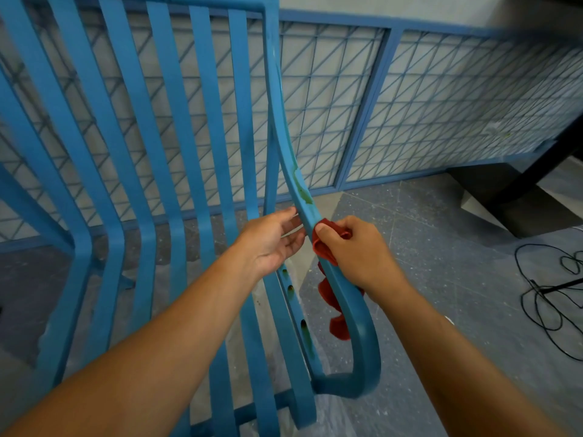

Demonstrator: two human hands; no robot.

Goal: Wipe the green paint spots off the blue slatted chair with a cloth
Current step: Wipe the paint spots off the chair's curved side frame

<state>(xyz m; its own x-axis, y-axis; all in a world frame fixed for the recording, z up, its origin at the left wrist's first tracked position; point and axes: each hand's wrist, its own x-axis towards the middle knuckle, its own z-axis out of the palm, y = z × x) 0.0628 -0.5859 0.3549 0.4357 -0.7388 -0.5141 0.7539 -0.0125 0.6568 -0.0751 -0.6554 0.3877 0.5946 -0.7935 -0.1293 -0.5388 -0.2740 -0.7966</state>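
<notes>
Right hand (353, 247) pinching red cloth (328, 247) against chair armrest (347, 298), left hand (271, 241) open alongside, green paint streak (301, 187) just beyond both, seemingly unwiped, further spots (304, 329) below.
</notes>
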